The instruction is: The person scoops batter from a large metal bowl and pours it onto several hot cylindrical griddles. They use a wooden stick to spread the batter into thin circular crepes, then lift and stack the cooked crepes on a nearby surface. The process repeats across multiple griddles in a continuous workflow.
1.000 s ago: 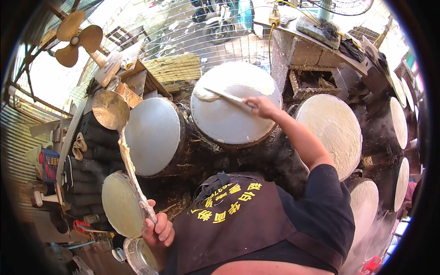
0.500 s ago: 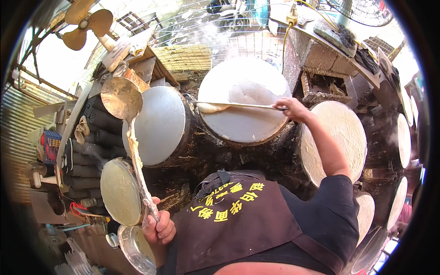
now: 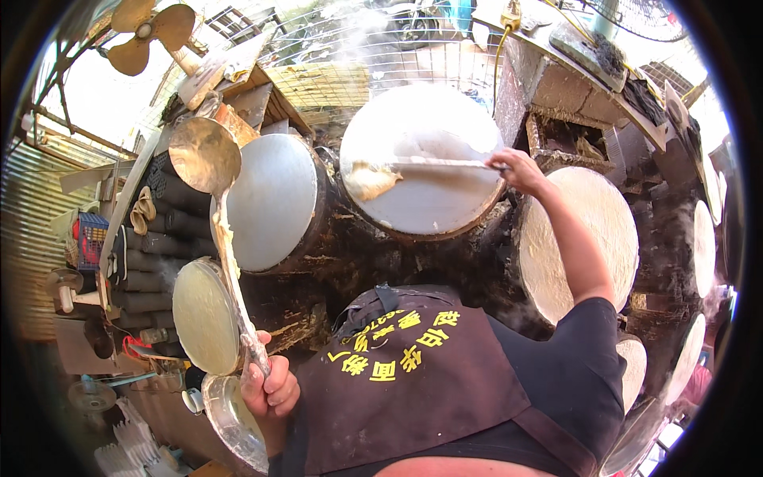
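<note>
My left hand (image 3: 273, 387) is closed round the handle of a large, batter-smeared ladle (image 3: 204, 155), held upright with its round bowl up and in front of the left griddle (image 3: 274, 203). At the far right my right hand (image 3: 520, 170) grips the end of a long thin stick (image 3: 449, 163). The stick reaches left across the round middle griddle (image 3: 425, 215), and at its far end is a pale tan, soft-looking head (image 3: 373, 181) on the griddle's left part. I cannot tell whether this head is a brush or a cloth. Glare whitens the griddle's far half.
Pale batter coats the right griddle (image 3: 580, 238) and a smaller round pan (image 3: 205, 318) at left. Below that pan stands a metal pot (image 3: 238, 425) of liquid. More round griddles (image 3: 703, 248) line the right rim. A wire grille, a fan (image 3: 151, 36) and stacked dark cylinders (image 3: 155, 262) stand beyond.
The stick's soft head has shifted inward from the middle griddle's left edge, and my right hand has moved slightly right. My left hand still holds the ladle. The whole view has shifted a little.
</note>
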Available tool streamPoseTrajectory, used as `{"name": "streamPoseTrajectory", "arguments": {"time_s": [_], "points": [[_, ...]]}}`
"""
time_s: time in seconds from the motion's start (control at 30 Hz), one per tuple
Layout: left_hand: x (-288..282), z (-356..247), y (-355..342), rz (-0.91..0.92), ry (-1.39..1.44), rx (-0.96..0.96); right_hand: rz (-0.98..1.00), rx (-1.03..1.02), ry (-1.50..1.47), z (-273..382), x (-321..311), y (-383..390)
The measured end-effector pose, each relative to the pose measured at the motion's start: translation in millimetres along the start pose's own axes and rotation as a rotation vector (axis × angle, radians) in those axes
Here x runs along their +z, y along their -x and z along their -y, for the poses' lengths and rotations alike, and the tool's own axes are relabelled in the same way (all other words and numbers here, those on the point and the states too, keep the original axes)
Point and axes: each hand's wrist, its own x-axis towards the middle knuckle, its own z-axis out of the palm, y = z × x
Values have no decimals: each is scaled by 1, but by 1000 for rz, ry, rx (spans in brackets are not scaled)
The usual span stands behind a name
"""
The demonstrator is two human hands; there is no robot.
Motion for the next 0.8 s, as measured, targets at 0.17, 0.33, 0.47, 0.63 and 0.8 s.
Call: {"name": "streamPoseTrajectory", "arguments": {"time_s": [0.17, 0.33, 0.47, 0.63, 0.8], "points": [[12, 6, -4, 19, 52, 9, 3, -52, 96, 35, 17, -11], [7, 3, -10, 81, 90, -53, -7, -24, 126, 30, -14, 75], [-9, -8, -6, 116, 125, -93, -147, 124, 49, 26, -28, 159], [-35, -32, -1, 196, 121, -160, -290, 318, -466, 62, 56, 189], [-50, -63, 5, 208, 101, -218, -225, 171, -813, 223, 204, 113]]}}
